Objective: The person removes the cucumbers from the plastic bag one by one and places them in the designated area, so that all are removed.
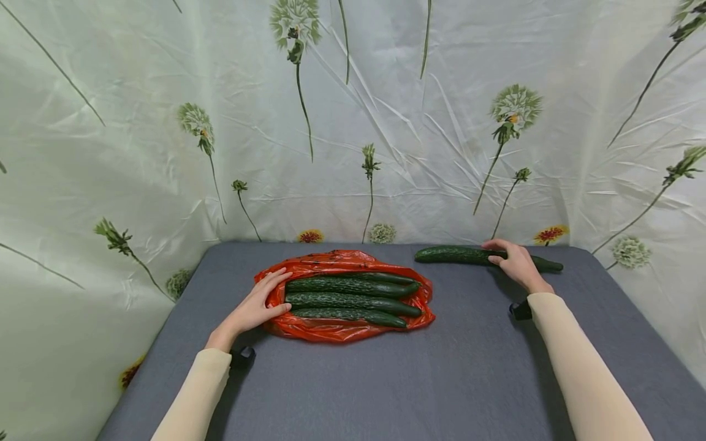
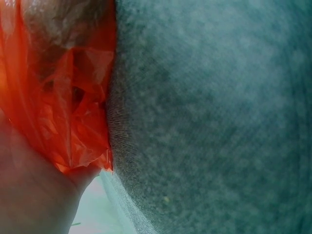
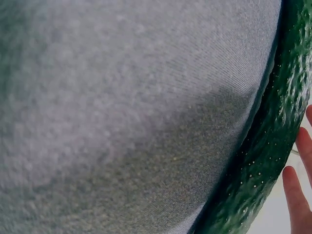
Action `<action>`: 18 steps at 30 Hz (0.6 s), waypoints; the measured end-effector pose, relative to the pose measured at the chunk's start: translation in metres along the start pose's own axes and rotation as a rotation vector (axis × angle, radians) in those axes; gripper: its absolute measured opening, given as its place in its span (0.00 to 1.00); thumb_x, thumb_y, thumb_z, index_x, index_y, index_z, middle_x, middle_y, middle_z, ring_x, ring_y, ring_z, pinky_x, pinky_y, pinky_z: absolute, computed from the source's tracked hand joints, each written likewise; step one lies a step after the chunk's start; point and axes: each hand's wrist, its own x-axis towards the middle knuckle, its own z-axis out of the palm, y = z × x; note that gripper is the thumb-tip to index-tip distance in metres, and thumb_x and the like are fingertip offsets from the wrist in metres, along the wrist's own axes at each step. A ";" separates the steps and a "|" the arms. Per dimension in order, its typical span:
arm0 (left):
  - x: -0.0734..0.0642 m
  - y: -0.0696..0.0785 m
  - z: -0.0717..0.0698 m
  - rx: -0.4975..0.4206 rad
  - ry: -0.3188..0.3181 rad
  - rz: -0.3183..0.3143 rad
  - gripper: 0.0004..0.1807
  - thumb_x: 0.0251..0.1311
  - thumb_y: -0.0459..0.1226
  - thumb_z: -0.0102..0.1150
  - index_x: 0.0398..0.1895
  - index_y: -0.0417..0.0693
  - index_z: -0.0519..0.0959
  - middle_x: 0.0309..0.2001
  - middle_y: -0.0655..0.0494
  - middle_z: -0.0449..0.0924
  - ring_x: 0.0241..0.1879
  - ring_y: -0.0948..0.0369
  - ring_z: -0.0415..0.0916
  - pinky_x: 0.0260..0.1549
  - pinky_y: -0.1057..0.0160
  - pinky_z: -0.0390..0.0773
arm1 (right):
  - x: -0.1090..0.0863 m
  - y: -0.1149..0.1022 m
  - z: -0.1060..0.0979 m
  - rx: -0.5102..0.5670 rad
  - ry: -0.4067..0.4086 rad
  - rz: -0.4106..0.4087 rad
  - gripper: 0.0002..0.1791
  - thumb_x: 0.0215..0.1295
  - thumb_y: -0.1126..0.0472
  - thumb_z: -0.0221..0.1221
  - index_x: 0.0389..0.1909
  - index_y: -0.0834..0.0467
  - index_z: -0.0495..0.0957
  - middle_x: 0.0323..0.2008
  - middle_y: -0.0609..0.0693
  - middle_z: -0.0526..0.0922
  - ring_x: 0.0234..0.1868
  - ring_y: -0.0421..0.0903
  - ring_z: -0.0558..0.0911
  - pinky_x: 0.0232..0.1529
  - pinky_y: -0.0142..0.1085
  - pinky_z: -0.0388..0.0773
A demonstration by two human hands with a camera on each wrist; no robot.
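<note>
A red plastic bag (image 1: 344,335) lies on the table with its opening facing up. Several long green cucumbers (image 1: 353,302) lie side by side inside it. My left hand (image 1: 256,306) rests on the bag's left end, fingers spread along the far side and thumb at the near side of the opening. In the left wrist view, the palm is against the red plastic (image 2: 68,107). At the back right, my right hand (image 1: 518,263) holds a single cucumber (image 1: 449,254) near its middle. Its fingers (image 3: 295,190) are at the cucumber's far side; the thumb is on the near side.
The table has a grey cloth (image 1: 386,386) over it. Behind and at both sides hangs a pale curtain (image 1: 386,122) printed with dandelions. The single cucumber lies along the table's back edge. A dark wrist camera (image 1: 520,310) sits under the right wrist.
</note>
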 end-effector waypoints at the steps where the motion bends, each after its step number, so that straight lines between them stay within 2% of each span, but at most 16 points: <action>1: 0.000 0.000 0.000 0.002 0.000 0.001 0.39 0.61 0.46 0.61 0.73 0.46 0.58 0.73 0.44 0.48 0.71 0.39 0.39 0.59 0.29 0.46 | -0.001 0.000 0.000 0.004 0.000 0.000 0.17 0.69 0.69 0.53 0.57 0.65 0.72 0.56 0.68 0.72 0.59 0.67 0.67 0.55 0.62 0.62; 18: 0.000 -0.002 0.001 -0.005 0.002 0.008 0.39 0.61 0.46 0.61 0.73 0.46 0.58 0.73 0.44 0.48 0.71 0.39 0.39 0.58 0.29 0.46 | -0.005 -0.014 0.003 0.039 0.010 -0.044 0.17 0.70 0.67 0.53 0.58 0.65 0.72 0.57 0.68 0.72 0.59 0.68 0.66 0.55 0.62 0.62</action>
